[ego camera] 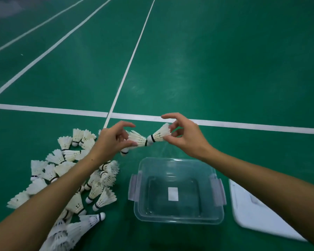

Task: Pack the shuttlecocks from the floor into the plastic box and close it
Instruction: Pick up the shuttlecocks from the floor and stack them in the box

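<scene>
My left hand point(111, 140) pinches a white shuttlecock point(136, 138) by its feathers, cork pointing right. My right hand point(184, 135) pinches another shuttlecock point(159, 134) by its feathers, cork pointing left. The two corks meet in the air beyond the far rim of the clear plastic box point(178, 219). That box stands open on the green floor with nothing inside but a white label on its bottom. Several loose shuttlecocks point(71, 171) lie in a heap on the floor to the left, partly hidden under my left forearm.
The white lid point(257, 212) lies flat on the floor right of the box. Grey latch flaps hang on the box's left and right sides. White court lines point(243, 125) cross the green floor beyond my hands.
</scene>
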A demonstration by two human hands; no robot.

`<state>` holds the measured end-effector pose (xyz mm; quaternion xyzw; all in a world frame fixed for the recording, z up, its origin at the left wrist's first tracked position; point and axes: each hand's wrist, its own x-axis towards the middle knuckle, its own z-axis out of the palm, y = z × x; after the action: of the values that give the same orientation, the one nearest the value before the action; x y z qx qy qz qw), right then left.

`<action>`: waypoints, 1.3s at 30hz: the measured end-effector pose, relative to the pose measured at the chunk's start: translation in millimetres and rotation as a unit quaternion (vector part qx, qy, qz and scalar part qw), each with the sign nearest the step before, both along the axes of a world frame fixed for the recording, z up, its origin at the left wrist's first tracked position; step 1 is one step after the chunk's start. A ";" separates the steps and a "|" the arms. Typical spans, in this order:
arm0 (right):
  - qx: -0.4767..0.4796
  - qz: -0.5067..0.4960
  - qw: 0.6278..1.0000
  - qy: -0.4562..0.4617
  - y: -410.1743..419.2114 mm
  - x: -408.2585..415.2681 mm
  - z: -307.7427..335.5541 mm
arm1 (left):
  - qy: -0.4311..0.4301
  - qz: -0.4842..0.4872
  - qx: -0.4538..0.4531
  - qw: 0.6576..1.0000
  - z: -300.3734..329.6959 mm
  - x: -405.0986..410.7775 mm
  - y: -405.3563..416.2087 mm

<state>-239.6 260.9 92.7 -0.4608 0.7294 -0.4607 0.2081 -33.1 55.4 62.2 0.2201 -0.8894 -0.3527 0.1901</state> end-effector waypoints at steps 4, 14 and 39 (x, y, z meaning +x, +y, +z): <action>0.017 -0.033 0.995 -0.095 71.0 38.5 -12.1 | 0.052 0.002 -0.013 0.999 7.3 25.9 23.2; 0.240 0.002 0.942 -0.232 65.8 77.5 -141.3 | 0.071 0.024 0.000 0.997 -31.0 49.0 18.7; 0.160 0.060 0.963 -0.207 88.3 25.7 -56.6 | 0.006 -0.223 -0.001 0.975 25.2 -0.8 54.0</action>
<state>-213.9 349.2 36.1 -0.3586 0.7057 -0.4098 0.4532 -33.8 109.4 87.4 0.0141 -0.9154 -0.3863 0.1120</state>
